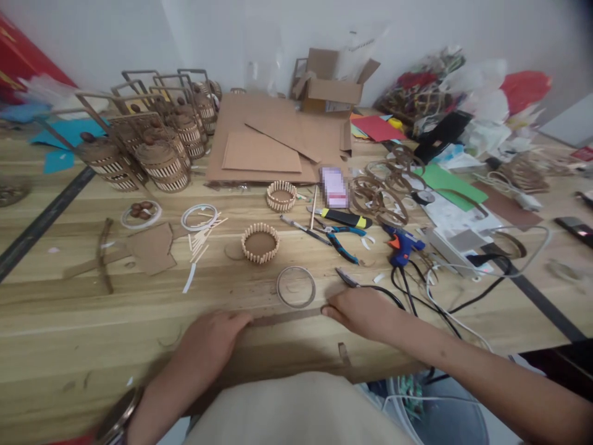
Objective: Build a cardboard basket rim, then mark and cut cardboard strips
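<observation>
A narrow brown strip (pixel 286 317) lies stretched flat along the front of the table between my hands. My left hand (pixel 217 337) is closed on its left end, thumb and fingers pressed together. My right hand (pixel 356 310) pinches the right end. Just behind the strip lies a thin round ring (pixel 296 287). A dark pointed tool (pixel 346 277) shows beyond my right hand, its rear part hidden; I cannot tell if the hand touches it. Farther back stand two small round trays edged with short sticks, a nearer one (pixel 260 243) and a farther one (pixel 281 196).
Pliers (pixel 343 241), a utility knife (pixel 346 218) and a blue glue gun (pixel 404 244) with cables lie to the right. Lidded stick baskets (pixel 162 164) with tall handles stand back left. Cardboard sheets (pixel 262 151) lie at the back; loose sticks (pixel 200 244) are left of centre.
</observation>
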{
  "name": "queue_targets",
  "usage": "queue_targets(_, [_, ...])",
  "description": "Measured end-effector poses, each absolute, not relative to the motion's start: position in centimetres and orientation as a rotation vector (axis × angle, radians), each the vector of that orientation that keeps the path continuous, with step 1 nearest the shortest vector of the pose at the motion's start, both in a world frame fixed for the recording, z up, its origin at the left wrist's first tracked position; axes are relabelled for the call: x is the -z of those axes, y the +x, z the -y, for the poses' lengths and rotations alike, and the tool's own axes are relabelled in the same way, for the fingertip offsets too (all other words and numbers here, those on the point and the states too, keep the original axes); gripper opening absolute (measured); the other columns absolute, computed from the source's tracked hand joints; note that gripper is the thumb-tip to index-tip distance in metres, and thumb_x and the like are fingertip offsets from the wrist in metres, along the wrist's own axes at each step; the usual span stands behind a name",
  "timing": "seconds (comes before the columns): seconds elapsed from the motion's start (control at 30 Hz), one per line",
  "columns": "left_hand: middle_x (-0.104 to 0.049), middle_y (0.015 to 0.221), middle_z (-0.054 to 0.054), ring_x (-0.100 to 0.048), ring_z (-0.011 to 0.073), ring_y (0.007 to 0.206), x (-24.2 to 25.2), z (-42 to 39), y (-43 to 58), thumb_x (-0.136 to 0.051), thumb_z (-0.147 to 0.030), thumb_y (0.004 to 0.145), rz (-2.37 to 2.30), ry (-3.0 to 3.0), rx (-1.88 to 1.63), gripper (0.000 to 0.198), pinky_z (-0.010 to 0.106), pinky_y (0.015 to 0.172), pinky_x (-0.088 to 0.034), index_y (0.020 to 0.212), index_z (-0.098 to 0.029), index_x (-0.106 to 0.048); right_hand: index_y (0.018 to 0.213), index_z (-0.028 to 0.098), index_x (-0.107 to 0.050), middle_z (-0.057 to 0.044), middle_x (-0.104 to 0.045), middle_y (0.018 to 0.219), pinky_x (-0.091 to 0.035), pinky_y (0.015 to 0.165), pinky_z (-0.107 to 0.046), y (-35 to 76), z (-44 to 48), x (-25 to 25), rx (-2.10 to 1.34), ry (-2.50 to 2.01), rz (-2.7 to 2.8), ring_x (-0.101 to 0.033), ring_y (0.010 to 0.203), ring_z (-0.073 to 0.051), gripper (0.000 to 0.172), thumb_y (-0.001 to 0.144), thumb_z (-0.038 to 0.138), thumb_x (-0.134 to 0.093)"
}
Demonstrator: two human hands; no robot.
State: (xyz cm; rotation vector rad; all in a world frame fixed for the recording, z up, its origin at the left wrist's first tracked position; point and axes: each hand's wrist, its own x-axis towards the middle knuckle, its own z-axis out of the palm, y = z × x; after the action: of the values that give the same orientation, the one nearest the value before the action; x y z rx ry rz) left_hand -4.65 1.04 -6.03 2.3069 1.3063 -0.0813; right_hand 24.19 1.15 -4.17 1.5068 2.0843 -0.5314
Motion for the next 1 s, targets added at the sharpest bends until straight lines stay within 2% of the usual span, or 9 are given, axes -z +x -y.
queue_targets(0.1, [-0.073, 0.103, 0.01, -0.068, 0.0268, 0.095, 7.1, -0.2, -5.1, -0.042, -0.001, 0.083, -1.334, 2.579, 0.09, 0.043, 0.039, 0.081, -0.055, 0.101, -0.023, -0.074, 0.093, 0.014, -0.074, -0.019, -0.077, 0.091, -0.054, 0.069, -0.04, 24.2, -1.3, 4.2, 0.493, 1.559, -2.054, -0.074, 0.089, -0.036, 0.04, 0.102, 0.039, -0.044])
queue_targets(0.2, [-0.07, 0.116, 0.015, -0.064, 0.0283, 0.104, 8.8, 0.9, -5.6, -0.042, 0.001, 0.083, -1.221, 2.865, -0.044, 0.041, 0.042, 0.087, -0.056, 0.105, -0.017, -0.072, 0.093, 0.014, -0.073, -0.02, -0.075, 0.089, -0.054, 0.068, -0.042, 24.0, -1.2, 3.9, 0.464, 1.597, -2.036, -0.073, 0.087, -0.037, 0.038, 0.1, 0.041, -0.048])
queue_targets(0.3, [-0.071, 0.112, 0.015, -0.065, 0.0255, 0.102, 10.5, 1.8, -6.0, -0.035, 0.005, 0.081, -1.064, 2.996, -0.154, 0.047, 0.038, 0.088, -0.056, 0.109, -0.012, -0.069, 0.104, 0.013, -0.07, -0.02, -0.072, 0.104, -0.053, 0.075, -0.044, 23.8, -1.2, 3.7, 0.368, 1.639, -2.149, -0.069, 0.097, -0.037, 0.028, 0.094, 0.038, -0.063])
queue_targets(0.4, [-0.071, 0.116, 0.012, -0.065, 0.0246, 0.105, 11.5, 2.4, -6.1, -0.032, 0.005, 0.083, -1.071, 2.982, -0.225, 0.05, 0.038, 0.09, -0.056, 0.114, -0.013, -0.066, 0.109, 0.016, -0.066, -0.016, -0.066, 0.115, -0.048, 0.087, -0.043, 23.3, -1.3, 4.1, 0.306, 1.554, -2.522, -0.063, 0.106, -0.032, 0.028, 0.085, 0.027, -0.074])
queue_targets(0.5, [-0.07, 0.117, 0.013, -0.067, 0.0255, 0.103, 11.9, 2.9, -6.0, -0.031, -0.002, 0.091, -1.148, 2.964, -0.326, 0.043, 0.041, 0.089, -0.057, 0.116, -0.013, -0.064, 0.104, 0.019, -0.067, -0.011, -0.067, 0.108, -0.043, 0.088, -0.04, 22.6, -1.6, 5.0, 0.386, 1.391, -2.752, -0.058, 0.105, -0.027, 0.019, 0.088, 0.028, -0.071])
queue_targets(0.63, [-0.069, 0.113, 0.016, -0.067, 0.0266, 0.099, 12.0, 3.4, -5.7, -0.034, -0.015, 0.101, -1.199, 3.038, -0.373, 0.032, 0.04, 0.085, -0.058, 0.115, -0.011, -0.062, 0.092, 0.017, -0.067, -0.01, -0.067, 0.095, -0.038, 0.085, -0.037, 21.8, -2.3, 5.6, 0.328, 1.271, -2.779, -0.056, 0.098, -0.026, 0.01, 0.092, 0.027, -0.064])
queue_targets(0.83, [-0.069, 0.109, 0.017, -0.065, 0.0291, 0.1, 11.9, 3.3, -5.0, -0.029, -0.017, 0.102, -1.154, 3.054, -0.356, 0.037, 0.045, 0.086, -0.056, 0.115, -0.008, -0.063, 0.088, 0.016, -0.06, -0.006, -0.065, 0.08, -0.04, 0.081, -0.034, 20.8, -3.1, 5.1, 0.218, 1.372, -3.097, -0.057, 0.077, -0.02, 0.011, 0.093, 0.018, -0.051])
queue_targets(1.0, [-0.07, 0.099, 0.016, -0.065, 0.0297, 0.092, 11.1, 2.5, -4.3, -0.031, -0.012, 0.1, -1.072, 2.991, -0.255, 0.038, 0.047, 0.083, -0.056, 0.105, -0.009, -0.068, 0.089, 0.02, -0.053, -0.003, -0.064, 0.079, -0.04, 0.074, -0.031, 18.1, -3.0, 6.4, 0.12, 1.163, -3.293, -0.056, 0.074, -0.019, 0.01, 0.096, 0.022, -0.045])
